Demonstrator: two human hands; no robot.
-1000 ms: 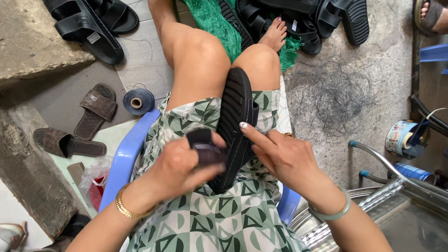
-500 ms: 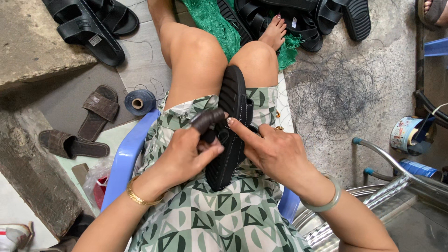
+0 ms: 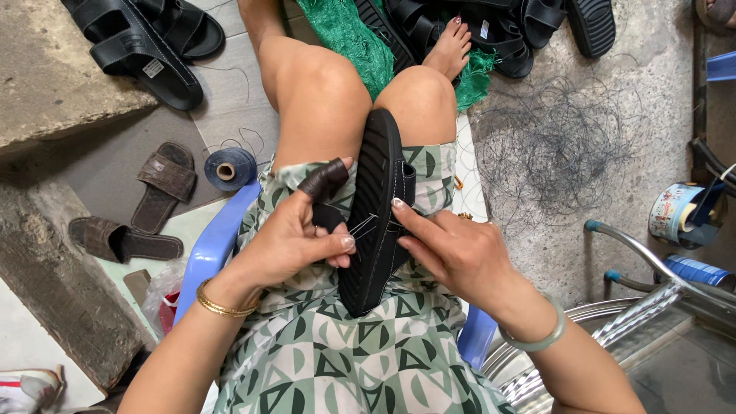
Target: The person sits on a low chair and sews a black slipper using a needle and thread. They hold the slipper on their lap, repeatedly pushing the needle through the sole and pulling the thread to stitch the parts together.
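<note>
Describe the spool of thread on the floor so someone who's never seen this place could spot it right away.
Start at the blue plastic chair and look just past its front edge. The spool stands there beside the brown sandals: a small round reel of dark blue thread with a pale core.

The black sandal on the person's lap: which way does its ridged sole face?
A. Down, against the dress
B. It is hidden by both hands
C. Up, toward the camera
C: the black sandal lies sole-up on the lap, ridged tread showing between the left hand and right hand.
</note>
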